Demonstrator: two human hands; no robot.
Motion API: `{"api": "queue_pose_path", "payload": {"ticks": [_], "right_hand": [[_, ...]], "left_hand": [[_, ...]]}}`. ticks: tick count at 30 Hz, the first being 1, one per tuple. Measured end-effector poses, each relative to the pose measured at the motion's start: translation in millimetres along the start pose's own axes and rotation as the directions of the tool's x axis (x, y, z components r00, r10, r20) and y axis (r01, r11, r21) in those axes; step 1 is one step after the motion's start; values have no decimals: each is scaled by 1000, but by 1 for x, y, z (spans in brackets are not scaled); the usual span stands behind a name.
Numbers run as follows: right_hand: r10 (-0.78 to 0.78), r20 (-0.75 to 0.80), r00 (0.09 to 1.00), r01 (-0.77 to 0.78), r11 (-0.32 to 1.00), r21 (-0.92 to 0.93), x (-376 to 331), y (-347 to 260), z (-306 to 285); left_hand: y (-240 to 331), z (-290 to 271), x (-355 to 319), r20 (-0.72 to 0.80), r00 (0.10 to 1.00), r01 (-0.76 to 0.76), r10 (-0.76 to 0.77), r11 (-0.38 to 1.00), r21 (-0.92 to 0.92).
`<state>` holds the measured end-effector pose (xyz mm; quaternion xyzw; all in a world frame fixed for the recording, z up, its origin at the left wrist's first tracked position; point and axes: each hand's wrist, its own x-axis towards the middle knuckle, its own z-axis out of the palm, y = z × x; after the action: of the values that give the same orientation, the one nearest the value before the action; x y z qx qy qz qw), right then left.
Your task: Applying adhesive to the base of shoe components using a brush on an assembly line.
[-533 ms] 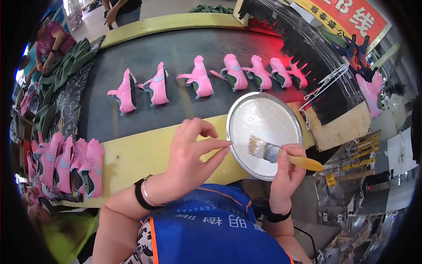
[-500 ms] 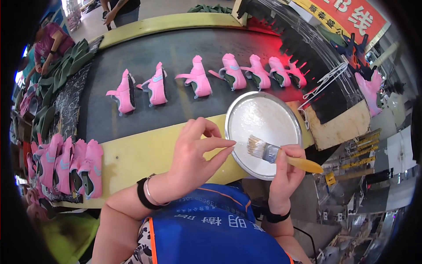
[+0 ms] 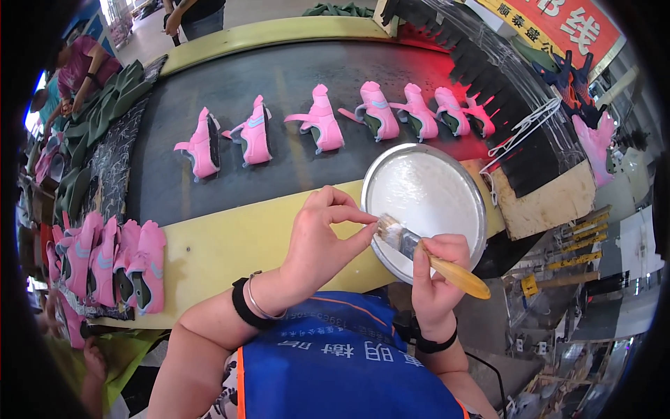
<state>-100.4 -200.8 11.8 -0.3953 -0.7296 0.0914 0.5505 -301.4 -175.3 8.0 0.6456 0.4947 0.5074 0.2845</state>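
Holding the brush (image 3: 419, 250) in your right hand (image 3: 436, 279), you have the fingers wrapped shut around its wooden handle just behind the ferrule, which looks the best place for control. It should be light and stiff in the handle, soft at the bristles. Your left hand (image 3: 322, 234) is pinched shut on the bristle tips, thumb against forefinger; they are likely wet and slippery, so pull gently. The bristles sit over the near rim of the round metal pan (image 3: 469, 188), which holds a white liquid and rests on the yellow table edge (image 3: 230, 244). Beyond it, pink shoe uppers (image 3: 322, 126) lie in a row on the dark conveyor belt (image 3: 279, 77).
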Motion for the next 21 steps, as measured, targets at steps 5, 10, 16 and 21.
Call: {"api": "queue_pose_path", "payload": {"ticks": [5,10,16,21], "right_hand": [[-30,27,999,31,999,-40,-1,-3,3],[-21,14,1000,22,998,-57,-2,-1,4],[-39,26,999,40,999,-26,-3,-1,14],[-26,44,999,28,998,-47,-6,-6,17]], "left_hand": [[-9,-2,0,7,1000,23,-23,1000,13],[-15,-4,0,8,999,48,-48,999,-17],[-18,-7,-4,52,995,89,-87,995,-45],[-31,-3,-6,-6,999,37,-38,998,-52]]}}
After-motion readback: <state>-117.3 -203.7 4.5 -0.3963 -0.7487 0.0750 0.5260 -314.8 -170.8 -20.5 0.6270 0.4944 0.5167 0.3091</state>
